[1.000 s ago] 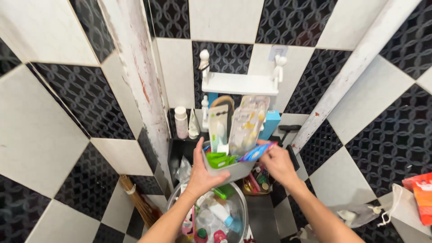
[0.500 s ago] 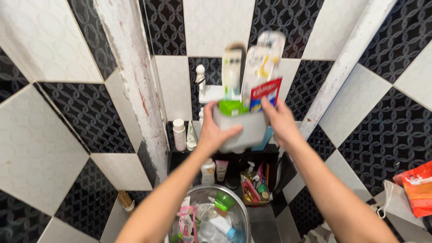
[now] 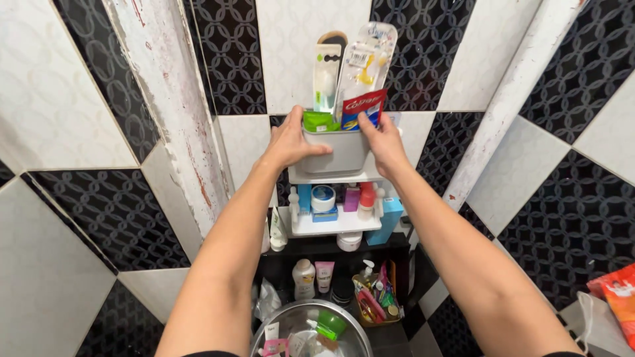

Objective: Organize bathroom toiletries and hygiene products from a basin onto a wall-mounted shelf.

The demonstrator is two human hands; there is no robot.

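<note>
A grey plastic tub [image 3: 334, 152] sits on the upper tier of a white wall shelf [image 3: 331, 177]. It holds packaged toothbrushes [image 3: 357, 63], a green pack and a red-and-blue toothpaste box [image 3: 362, 109]. My left hand [image 3: 290, 139] grips the tub's left side. My right hand [image 3: 382, 142] grips its right side, with fingers by the toothpaste box.
The shelf's lower tier [image 3: 334, 225] carries a round jar, small bottles and a blue box. Below stands a black rack [image 3: 331, 254] with bottles and tubes. A metal basin [image 3: 311, 334] of toiletries sits at the bottom. An orange packet [image 3: 618, 294] lies at the right. Checkered tile walls surround everything.
Both hands lifted the tub from above the basin up to the shelf's upper tier. The view tilted upward, showing the lower tier.
</note>
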